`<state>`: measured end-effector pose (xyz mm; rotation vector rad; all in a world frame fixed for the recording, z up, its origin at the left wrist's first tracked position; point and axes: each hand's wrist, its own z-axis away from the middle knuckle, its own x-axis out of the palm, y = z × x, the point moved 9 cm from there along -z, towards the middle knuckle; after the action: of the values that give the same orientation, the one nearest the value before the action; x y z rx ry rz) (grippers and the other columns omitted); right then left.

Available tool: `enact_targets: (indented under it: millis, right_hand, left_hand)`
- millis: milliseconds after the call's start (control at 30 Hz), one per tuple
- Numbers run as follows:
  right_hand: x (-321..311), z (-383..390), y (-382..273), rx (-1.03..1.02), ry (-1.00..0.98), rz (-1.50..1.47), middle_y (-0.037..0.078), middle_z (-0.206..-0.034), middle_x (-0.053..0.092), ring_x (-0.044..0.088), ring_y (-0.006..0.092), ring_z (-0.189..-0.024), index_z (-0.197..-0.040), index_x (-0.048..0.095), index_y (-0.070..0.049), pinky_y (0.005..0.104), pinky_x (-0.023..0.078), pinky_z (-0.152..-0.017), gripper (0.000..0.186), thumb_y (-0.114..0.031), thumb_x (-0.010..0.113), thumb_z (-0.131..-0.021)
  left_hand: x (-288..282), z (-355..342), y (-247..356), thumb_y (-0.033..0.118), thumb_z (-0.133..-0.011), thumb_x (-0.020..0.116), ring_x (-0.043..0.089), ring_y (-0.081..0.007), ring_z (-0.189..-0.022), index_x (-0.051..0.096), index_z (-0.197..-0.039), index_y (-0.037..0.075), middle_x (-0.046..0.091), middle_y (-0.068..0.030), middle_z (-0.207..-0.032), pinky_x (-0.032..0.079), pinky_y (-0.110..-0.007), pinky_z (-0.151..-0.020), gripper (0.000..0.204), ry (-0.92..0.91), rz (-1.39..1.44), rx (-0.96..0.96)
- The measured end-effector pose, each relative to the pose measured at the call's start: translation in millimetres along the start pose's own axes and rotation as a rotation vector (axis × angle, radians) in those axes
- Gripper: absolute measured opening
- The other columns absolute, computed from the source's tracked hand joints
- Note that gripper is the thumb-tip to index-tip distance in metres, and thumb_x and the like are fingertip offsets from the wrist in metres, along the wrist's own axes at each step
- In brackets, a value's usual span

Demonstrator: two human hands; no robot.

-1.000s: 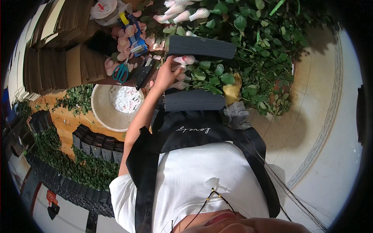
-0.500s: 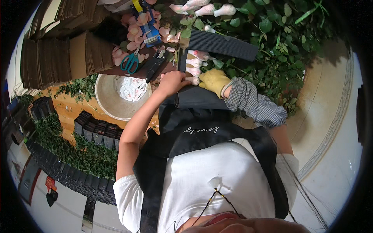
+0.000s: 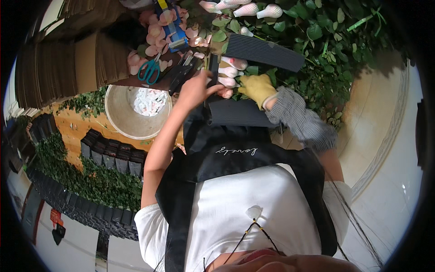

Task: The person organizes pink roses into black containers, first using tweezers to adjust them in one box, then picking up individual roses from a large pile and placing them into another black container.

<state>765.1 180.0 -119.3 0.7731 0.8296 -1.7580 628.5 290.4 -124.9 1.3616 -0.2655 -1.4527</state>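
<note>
Head view: my bare left hand [image 3: 195, 89], fingers loosely spread, touches the netted pale rose buds [image 3: 229, 71] lying between two black corrugated sheets [image 3: 260, 51]; my yellow-gloved right hand [image 3: 258, 88] rests curled beside them, near teal scissors [image 3: 151, 70].

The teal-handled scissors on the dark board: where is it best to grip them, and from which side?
Probably by the teal finger loops of the teal-handled scissors, reached from the near side: the loops lie toward the person, and the blades point away toward the pink petals.
</note>
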Motion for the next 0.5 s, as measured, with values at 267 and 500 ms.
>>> enact_targets:
  millis: [267,500]
  right_hand:
    - [65,-6,26,0.040,-0.053,0.002,0.012,-0.086,0.073,0.072,0.0286,-0.081,-0.110,0.065,-0.013,0.0461,0.054,-0.065,0.026,-0.033,0.059,-0.094]
    - [-17,15,7,-0.032,0.109,-0.194,0.013,-0.079,0.072,0.070,0.0322,-0.073,-0.105,0.067,-0.009,0.0474,0.054,-0.065,0.028,-0.034,0.060,-0.094]
  left_hand:
    - [27,-12,-17,0.021,-0.094,0.067,0.060,-0.0169,-0.063,0.070,-0.096,0.002,0.062,-0.0083,-0.074,0.048,-0.035,-0.058,0.019,0.067,0.463,0.164]
    - [-45,48,-52,0.009,-0.096,0.060,0.057,-0.0206,-0.072,0.056,-0.081,-0.004,0.060,-0.0102,-0.080,0.047,-0.032,-0.070,0.021,0.339,0.503,-0.034]
